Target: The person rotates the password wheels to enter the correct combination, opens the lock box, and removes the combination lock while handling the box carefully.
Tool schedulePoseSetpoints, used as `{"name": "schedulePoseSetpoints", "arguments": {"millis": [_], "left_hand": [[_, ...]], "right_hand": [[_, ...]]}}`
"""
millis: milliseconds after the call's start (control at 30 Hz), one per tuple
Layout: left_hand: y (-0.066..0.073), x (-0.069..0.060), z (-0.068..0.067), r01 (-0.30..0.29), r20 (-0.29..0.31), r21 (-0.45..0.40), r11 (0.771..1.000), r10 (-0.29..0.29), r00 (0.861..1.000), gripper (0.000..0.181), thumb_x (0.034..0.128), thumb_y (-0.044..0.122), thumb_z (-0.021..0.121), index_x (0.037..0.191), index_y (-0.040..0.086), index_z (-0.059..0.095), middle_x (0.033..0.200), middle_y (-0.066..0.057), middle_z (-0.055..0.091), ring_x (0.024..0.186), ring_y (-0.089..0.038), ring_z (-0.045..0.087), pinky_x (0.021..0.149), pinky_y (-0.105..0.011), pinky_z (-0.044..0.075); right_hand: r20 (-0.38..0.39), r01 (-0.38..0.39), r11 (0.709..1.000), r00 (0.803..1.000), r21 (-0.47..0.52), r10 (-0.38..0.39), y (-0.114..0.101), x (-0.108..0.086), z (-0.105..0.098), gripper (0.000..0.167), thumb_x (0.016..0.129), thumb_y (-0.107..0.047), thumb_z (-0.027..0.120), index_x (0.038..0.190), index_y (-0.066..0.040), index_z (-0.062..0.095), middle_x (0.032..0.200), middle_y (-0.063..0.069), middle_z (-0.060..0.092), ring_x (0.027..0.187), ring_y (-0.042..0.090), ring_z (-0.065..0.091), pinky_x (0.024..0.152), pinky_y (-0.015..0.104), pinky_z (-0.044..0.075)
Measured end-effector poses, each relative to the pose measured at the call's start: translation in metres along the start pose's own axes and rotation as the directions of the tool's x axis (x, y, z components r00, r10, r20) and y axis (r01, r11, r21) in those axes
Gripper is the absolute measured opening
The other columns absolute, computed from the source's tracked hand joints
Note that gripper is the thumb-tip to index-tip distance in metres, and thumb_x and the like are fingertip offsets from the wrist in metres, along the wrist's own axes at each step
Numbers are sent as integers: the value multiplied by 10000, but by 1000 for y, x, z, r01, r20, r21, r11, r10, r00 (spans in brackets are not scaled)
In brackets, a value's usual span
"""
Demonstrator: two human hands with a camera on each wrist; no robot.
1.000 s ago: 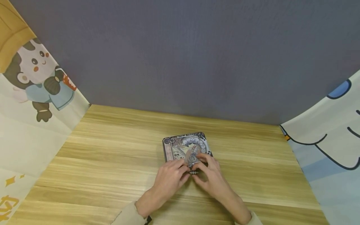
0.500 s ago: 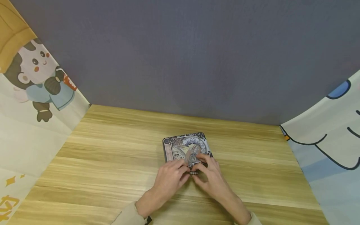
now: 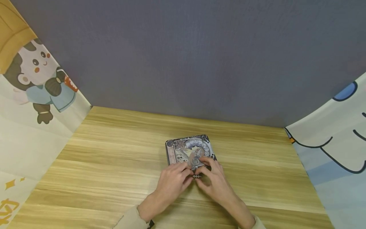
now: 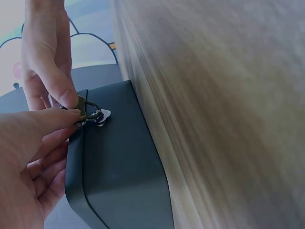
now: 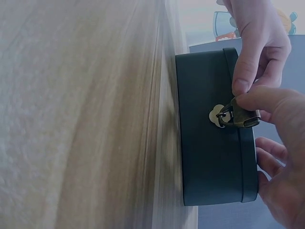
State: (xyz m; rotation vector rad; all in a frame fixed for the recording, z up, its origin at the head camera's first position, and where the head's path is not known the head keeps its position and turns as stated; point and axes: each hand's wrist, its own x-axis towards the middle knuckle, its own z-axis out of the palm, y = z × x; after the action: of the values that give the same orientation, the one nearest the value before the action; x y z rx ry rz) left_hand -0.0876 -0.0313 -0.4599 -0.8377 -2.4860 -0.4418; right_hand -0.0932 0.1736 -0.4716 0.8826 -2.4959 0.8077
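A tin box (image 3: pixel 179 152) with an ornate clockwork-patterned lid lies on the table. Its sides look plain dark green in both wrist views. On its front face (image 5: pixel 209 167) is a pale metal plate (image 5: pixel 217 116) with a ring, and a bronze padlock (image 5: pixel 247 114) hooks through it. My left hand (image 3: pixel 172 178) pinches the padlock from one side. From the other side my right hand (image 3: pixel 214 179) pinches it between thumb and fingers, other fingers resting on the lid. Whether the shackle is latched is hard to tell; fingers partly cover the lock body.
The wood-grain table (image 3: pixel 120 152) surrounds the box. A grey panel (image 3: pixel 186 57) rises behind it. Cartoon-printed sheets stand at the left (image 3: pixel 43 95) and right (image 3: pixel 328 140) sides.
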Motion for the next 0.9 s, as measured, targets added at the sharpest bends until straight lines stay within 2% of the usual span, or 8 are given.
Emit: {"name": "schedulePoseSetpoints", "arguments": {"millis": [900], "left_hand": [[1,0,0,7,6,2,1000,-7,1000,187,771,277,901,893,200,783,933,84,690,815,-61,640,691,-197,536]], "right_hand": [[-13,10,1000,1000,13,-10,2,-1,1,348,725,-157,884,992,-206,666,1320,141,596,1189,338,577,972,606,499]]}}
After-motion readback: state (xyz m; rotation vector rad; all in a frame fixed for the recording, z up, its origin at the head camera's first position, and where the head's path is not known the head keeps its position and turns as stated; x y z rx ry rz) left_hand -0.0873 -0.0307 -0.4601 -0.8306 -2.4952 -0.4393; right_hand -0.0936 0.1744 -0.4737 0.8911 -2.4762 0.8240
